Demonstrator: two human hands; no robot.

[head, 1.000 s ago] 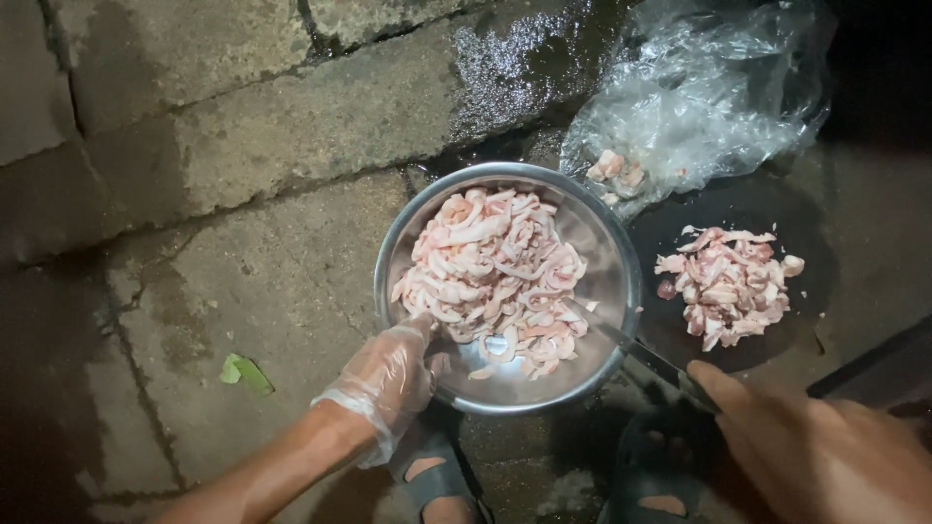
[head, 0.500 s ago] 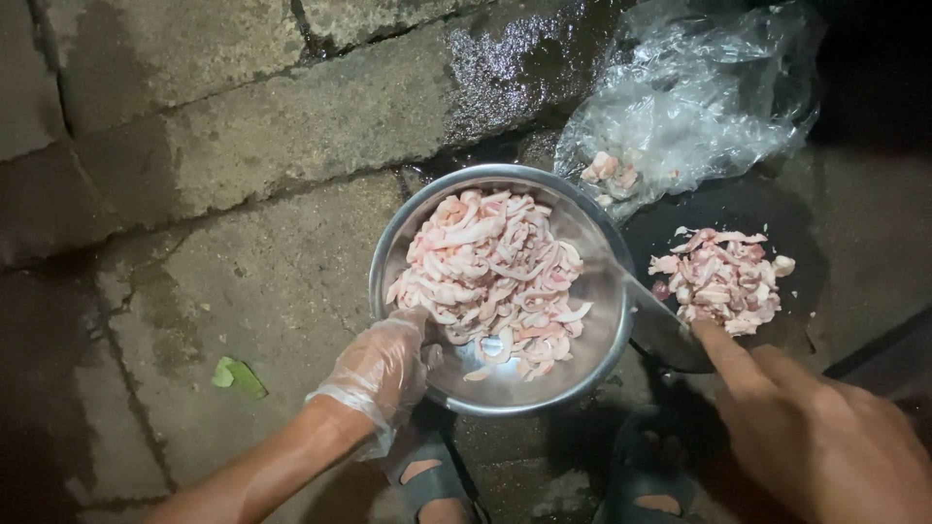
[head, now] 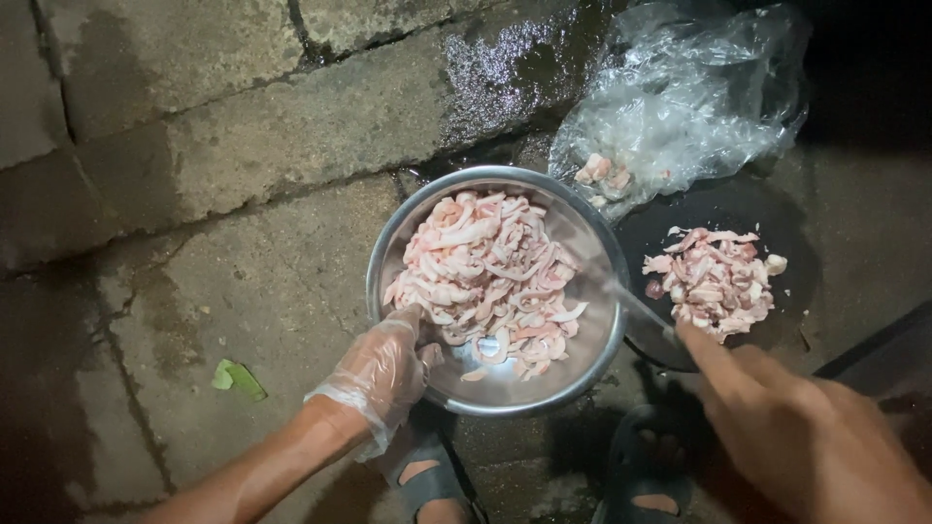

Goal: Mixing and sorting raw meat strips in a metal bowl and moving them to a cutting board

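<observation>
On the wet stone floor (head: 243, 281), between the person's sandalled feet and a low stone step, sits a steel bowl (head: 594, 320) heaped with pale pink meat strips (head: 490, 277). The left hand (head: 381, 374), in a thin clear plastic glove, is closed over the near rim of the bowl, thumb inside against the edge of the meat, fingers under the lip; that grip is narrow and holding the bowl itself. The right hand (head: 806, 442), bare, has its forefinger stretched along a knife (head: 636, 311), whose blade reaches over the bowl's right rim; the hand seems closed on the handle, though the handle is hidden under it.

To the right of the bowl, touching or just beside it, lies a dark round board (head: 723, 209) carrying a smaller pile (head: 714, 279) of cut meat. Behind both is a crumpled clear bag (head: 680, 107) with a few more pieces in it. A green leaf scrap (head: 236, 378) lies well apart to the left.

The strips look soft, limp and wet, so I judge them slippery and apt to slide out of a pinch; a cupped handful or a scrape with the flat of the blade would move them better than fingertips. The glove will lessen the hold further. The bowl is stiff, smooth and thin-walled, probably fairly heavy with this load, and best held by the rolled rim, as the left hand has it; on wet stone it could skid if pushed sideways.
</observation>
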